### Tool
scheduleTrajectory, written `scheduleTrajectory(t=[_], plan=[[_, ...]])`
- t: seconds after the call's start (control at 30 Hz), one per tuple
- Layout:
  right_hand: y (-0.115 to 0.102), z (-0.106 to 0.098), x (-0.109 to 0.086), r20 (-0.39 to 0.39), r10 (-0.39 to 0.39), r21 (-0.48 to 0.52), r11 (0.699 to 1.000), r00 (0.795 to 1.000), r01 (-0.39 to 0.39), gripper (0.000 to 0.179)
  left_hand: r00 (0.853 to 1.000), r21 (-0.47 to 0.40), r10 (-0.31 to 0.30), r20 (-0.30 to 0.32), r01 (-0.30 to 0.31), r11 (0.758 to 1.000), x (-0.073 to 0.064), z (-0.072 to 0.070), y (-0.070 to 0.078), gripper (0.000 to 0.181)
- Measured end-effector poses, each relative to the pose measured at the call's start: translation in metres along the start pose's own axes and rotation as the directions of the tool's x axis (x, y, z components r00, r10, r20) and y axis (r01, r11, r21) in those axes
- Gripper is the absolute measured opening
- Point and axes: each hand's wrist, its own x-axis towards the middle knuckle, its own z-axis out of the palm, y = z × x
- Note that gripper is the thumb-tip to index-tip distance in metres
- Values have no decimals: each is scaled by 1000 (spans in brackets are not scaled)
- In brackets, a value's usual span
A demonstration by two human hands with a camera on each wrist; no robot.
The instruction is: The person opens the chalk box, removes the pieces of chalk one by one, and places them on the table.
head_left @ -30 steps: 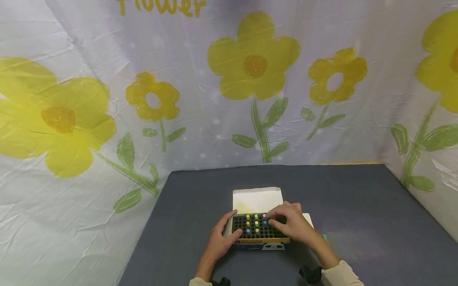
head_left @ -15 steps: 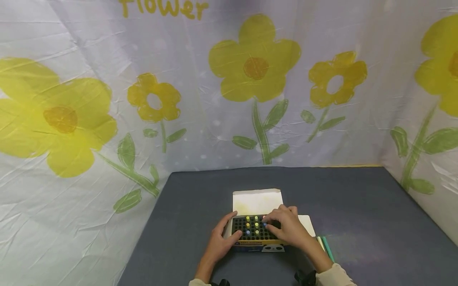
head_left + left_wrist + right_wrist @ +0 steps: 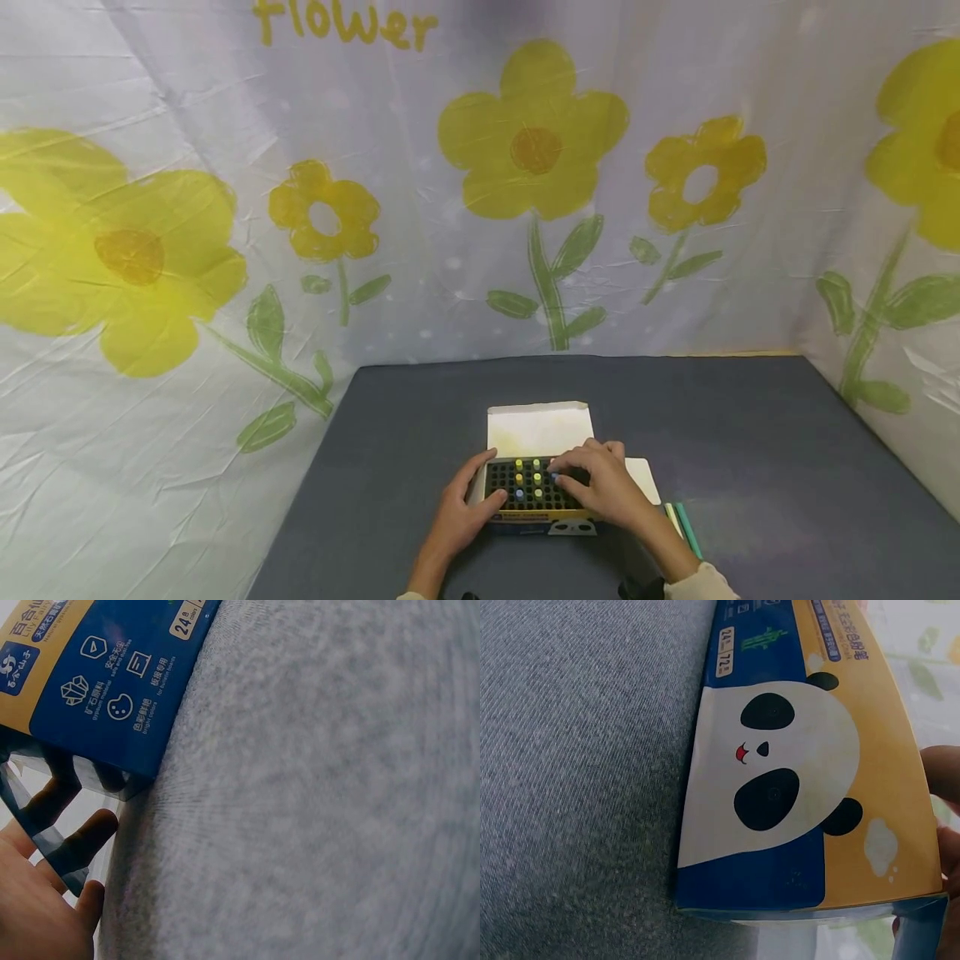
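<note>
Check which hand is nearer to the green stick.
Right. The right hand is over the right part of the box, left of the green stick; the left hand grips the box's left end, farther away.

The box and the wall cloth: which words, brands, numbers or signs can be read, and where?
"flower": wall cloth, head view.
"百合仙", cut off: box, left wrist view.
"24色 colors": same.
"安全无尘": same.
"板报专用 for bulletin boards": same.
"矿石原料 gypsum material": same.
"色彩鲜艳 bright colors": same.
"24", "72": box, right wrist view.
"彩色粉笔": same.
Other small print is blurred or cut off.
</note>
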Motion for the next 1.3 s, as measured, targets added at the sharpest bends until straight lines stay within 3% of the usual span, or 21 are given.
scheduleTrajectory(t=[0.43, 0.73, 1.03, 1.3], plan=[[-2, 0, -2, -79, -36, 112, 993, 996, 45, 21, 1000, 0, -9, 3, 9, 1000, -1, 0, 2, 60], [0, 0, -3, -88, -57, 151, 986, 995, 69, 20, 1000, 10, -12, -6, 12, 1000, -2, 0, 3, 60], [-2, -7, 2, -146, -47, 169, 983, 988, 71, 19, 1000, 0, 6, 1, -6, 1000, -1, 0, 1, 59], [1, -8, 3, -295, -60, 100, 991, 954, 93, 29, 1000, 6, 8, -1, -8, 1000, -1, 1, 0, 60]])
